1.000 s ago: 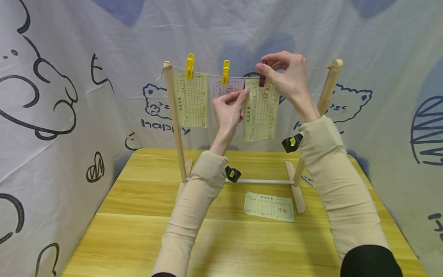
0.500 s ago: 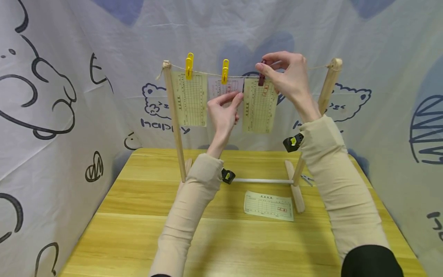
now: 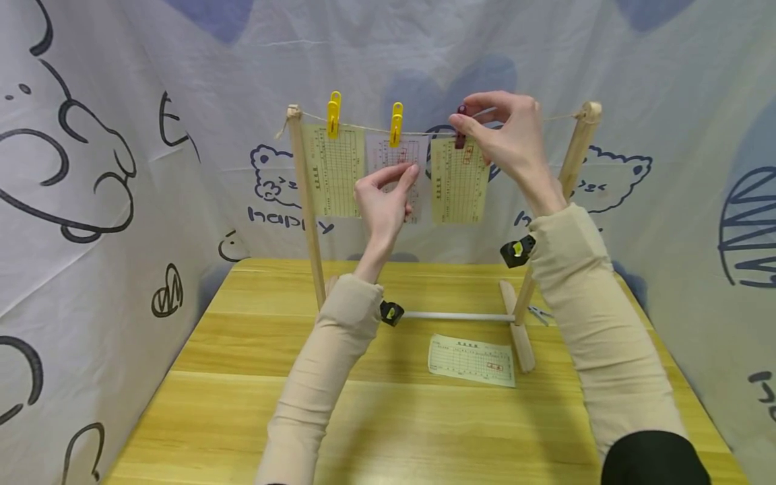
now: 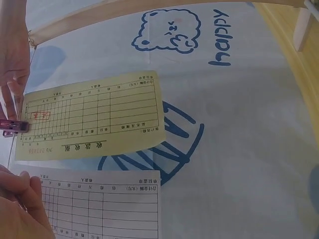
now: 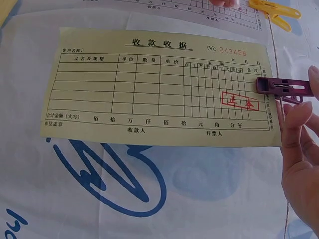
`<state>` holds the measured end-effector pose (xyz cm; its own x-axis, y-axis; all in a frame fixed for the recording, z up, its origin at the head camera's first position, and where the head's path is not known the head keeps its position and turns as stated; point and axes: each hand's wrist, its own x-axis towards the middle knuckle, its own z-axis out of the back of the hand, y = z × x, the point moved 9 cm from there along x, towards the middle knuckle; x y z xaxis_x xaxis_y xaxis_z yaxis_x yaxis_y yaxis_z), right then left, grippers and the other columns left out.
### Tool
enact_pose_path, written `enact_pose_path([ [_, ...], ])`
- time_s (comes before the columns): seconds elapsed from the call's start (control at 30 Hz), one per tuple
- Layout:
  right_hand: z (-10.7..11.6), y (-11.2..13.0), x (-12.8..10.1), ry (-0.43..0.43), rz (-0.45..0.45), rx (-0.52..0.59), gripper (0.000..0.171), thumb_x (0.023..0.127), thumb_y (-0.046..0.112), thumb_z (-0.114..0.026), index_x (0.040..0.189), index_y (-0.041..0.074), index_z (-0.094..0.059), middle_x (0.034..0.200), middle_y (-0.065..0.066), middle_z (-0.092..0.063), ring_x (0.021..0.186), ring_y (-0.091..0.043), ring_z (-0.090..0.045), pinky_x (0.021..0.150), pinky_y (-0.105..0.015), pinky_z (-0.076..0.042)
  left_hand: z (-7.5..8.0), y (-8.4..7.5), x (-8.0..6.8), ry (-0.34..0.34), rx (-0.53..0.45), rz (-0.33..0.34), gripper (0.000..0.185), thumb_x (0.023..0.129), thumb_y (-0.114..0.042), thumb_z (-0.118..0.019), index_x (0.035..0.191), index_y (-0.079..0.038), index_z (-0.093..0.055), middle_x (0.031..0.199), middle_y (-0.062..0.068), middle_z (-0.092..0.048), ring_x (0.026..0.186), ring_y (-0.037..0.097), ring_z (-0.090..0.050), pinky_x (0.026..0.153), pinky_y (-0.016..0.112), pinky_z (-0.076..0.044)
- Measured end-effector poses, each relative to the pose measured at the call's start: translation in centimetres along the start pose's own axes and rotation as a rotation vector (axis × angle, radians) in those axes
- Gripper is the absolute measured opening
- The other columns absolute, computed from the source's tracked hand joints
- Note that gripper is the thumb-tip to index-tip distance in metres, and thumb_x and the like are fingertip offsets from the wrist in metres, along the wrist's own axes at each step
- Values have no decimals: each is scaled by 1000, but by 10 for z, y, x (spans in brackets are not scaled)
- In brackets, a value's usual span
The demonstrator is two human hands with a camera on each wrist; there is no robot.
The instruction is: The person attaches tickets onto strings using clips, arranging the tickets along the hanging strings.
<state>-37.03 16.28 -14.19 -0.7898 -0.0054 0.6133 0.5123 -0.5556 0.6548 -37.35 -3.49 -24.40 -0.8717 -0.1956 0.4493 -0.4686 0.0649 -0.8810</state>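
My right hand (image 3: 506, 128) pinches a dark red clothespin (image 5: 284, 86) between thumb and fingers. The clothespin sits on the top edge of a yellow receipt slip (image 3: 459, 185), which hangs from the string (image 3: 367, 127). My left hand (image 3: 383, 205) is in front of a pale receipt slip (image 4: 129, 204), its fingers loosely bent, thumb and forefinger tips close together with nothing between them. That pale slip hangs under a yellow clothespin (image 3: 396, 124). Farther left, another yellow clothespin (image 3: 333, 116) holds a yellow receipt slip (image 3: 339, 175).
The string runs between two wooden posts (image 3: 577, 151) of a stand, joined low down by a white rod (image 3: 457, 316). Another receipt slip (image 3: 471, 361) lies on the wooden table (image 3: 424, 431). A grey clothespin (image 3: 539, 314) lies beside the right foot. Printed cloth (image 3: 182, 222) surrounds the table.
My left hand has let go of the right yellow slip's edge and moved left and slightly down. That slip's lower end now appears higher. My right hand stays at the dark red clothespin.
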Motion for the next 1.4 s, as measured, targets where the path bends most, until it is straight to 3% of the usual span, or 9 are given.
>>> enact_pose_path([
  [0.5, 3, 2, -5, -2, 17, 11, 48, 87, 30, -81, 128, 9, -68, 125, -15, -71, 90, 2, -63, 47, -13, -47, 9, 0, -6, 30, 9, -25, 23, 90, -18, -77, 106, -2, -77, 103, 19, -76, 36, 3, -48, 35, 17, -40],
  [0.83, 16, 2, -16, -76, 31, 32, 46, 88, 27, -80, 130, 11, -67, 130, -11, -68, 98, 3, -64, 54, -12, -49, 11, 6, -18, 61, 22, -12, 22, 92, -18, -76, 107, -1, -77, 102, 18, -76, 37, 4, -49, 37, 17, -40],
  [1.0, 24, 7, -24, -126, 83, 44, 43, 90, 22, -78, 129, 9, -67, 124, -13, -70, 95, 4, -64, 48, -13, -48, 13, 11, -23, 63, 39, -4, 23, 91, -18, -76, 106, -1, -77, 101, 19, -76, 37, 4, -48, 37, 18, -41],
  [1.1, 27, 11, -31, -166, 160, 59, 41, 90, 19, -77, 127, 7, -68, 118, -14, -72, 88, 6, -64, 47, -12, -47, 15, 16, -26, 75, 46, 12, 22, 91, -17, -76, 106, 0, -76, 101, 19, -76, 36, 3, -48, 37, 17, -41],
  [1.33, 33, 2, -53, -245, 281, 159, 34, 92, 11, -75, 123, 0, -69, 103, 23, -65, 78, 4, -63, 43, -12, -44, 19, 35, -34, 88, 62, 65, 20, 91, -17, -76, 104, -2, -77, 100, 18, -76, 36, 3, -49, 37, 18, -41],
  [1.4, 33, -3, -59, -258, 292, 190, 31, 92, 7, -73, 121, -2, -69, 102, 26, -64, 82, 3, -64, 42, -12, -43, 20, 41, -37, 89, 70, 78, 19, 92, -17, -76, 104, -3, -78, 101, 17, -76, 36, 4, -49, 37, 18, -41],
])
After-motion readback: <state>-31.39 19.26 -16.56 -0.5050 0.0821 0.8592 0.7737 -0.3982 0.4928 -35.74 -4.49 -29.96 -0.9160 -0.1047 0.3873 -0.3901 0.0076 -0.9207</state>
